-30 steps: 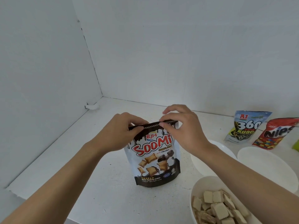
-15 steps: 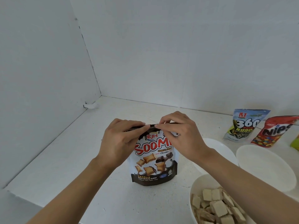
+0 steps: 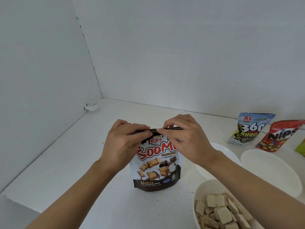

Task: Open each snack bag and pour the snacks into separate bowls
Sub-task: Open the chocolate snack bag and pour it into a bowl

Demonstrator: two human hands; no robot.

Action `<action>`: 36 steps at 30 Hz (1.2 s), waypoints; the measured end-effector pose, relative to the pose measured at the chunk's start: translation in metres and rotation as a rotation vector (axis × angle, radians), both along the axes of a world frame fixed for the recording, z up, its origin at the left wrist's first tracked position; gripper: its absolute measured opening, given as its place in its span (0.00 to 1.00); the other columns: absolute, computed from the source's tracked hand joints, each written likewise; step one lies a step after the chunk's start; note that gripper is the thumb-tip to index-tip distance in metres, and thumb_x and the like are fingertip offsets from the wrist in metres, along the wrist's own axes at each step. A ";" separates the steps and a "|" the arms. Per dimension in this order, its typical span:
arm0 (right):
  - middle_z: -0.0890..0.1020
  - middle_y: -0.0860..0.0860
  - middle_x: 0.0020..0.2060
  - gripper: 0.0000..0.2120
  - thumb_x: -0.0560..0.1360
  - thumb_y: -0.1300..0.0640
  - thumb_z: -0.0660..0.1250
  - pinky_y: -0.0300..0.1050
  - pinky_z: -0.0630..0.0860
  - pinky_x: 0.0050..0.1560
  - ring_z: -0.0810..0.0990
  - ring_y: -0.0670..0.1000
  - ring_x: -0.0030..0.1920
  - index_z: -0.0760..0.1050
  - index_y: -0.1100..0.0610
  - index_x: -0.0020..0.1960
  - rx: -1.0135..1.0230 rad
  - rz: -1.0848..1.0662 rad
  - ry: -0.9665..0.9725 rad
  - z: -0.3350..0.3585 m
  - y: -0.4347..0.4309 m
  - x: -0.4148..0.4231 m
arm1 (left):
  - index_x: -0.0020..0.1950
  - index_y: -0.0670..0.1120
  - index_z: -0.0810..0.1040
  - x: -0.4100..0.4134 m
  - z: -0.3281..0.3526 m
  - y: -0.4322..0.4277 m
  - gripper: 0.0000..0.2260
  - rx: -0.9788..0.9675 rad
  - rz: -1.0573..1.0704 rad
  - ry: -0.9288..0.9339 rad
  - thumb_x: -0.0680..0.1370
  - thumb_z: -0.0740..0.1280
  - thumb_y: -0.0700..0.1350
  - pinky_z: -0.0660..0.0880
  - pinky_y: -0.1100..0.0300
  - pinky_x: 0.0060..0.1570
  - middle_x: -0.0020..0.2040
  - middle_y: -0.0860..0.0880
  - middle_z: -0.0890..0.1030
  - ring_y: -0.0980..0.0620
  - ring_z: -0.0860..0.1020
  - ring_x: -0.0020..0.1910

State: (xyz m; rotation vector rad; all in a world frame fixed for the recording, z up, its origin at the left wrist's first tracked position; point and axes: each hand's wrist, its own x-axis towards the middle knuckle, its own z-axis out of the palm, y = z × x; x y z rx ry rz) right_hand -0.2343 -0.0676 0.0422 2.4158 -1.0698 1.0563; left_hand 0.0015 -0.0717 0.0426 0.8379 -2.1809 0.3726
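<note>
A white and brown Soomi snack bag (image 3: 156, 169) stands upright on the white table (image 3: 69, 162). My left hand (image 3: 122, 146) pinches the left part of its dark top strip. My right hand (image 3: 183, 139) pinches the same strip just to the right, thumbs almost touching. The bag's top looks sealed. A white bowl (image 3: 204, 192) at the lower right holds several pale wafer squares (image 3: 221, 212). Two more white bowls lie to the right, one (image 3: 222, 151) partly behind my right forearm, the other (image 3: 270, 172) beyond it; both look bare inside.
A blue 360 Kuaci bag (image 3: 249, 129) and a red Nips bag (image 3: 279, 138) stand against the back wall at the right, with a green packet corner (image 3: 301, 146) at the frame's edge. White walls meet in a corner behind. The table's front edge is at the lower left.
Both hands have slid closer together along the bag's top strip, and the bag sits slightly nearer and more upright in view.
</note>
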 end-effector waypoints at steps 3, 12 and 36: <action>0.84 0.51 0.46 0.11 0.71 0.62 0.76 0.48 0.78 0.50 0.80 0.52 0.45 0.86 0.53 0.53 0.004 -0.003 -0.009 0.000 -0.002 0.001 | 0.52 0.43 0.87 0.000 -0.001 -0.003 0.12 0.004 -0.007 0.012 0.79 0.64 0.44 0.74 0.56 0.44 0.48 0.45 0.87 0.46 0.85 0.42; 0.84 0.51 0.46 0.12 0.70 0.63 0.78 0.44 0.74 0.53 0.80 0.51 0.45 0.86 0.54 0.52 0.027 -0.019 -0.023 -0.002 -0.005 0.002 | 0.53 0.45 0.87 0.002 -0.006 -0.008 0.11 0.004 0.006 0.006 0.79 0.66 0.45 0.77 0.52 0.44 0.49 0.47 0.87 0.48 0.85 0.44; 0.84 0.52 0.45 0.15 0.67 0.66 0.79 0.47 0.75 0.52 0.81 0.53 0.44 0.86 0.56 0.51 0.042 -0.015 -0.005 0.003 -0.003 -0.002 | 0.51 0.46 0.84 -0.002 0.007 -0.007 0.09 0.271 0.052 0.054 0.76 0.69 0.49 0.79 0.57 0.41 0.47 0.51 0.85 0.52 0.82 0.41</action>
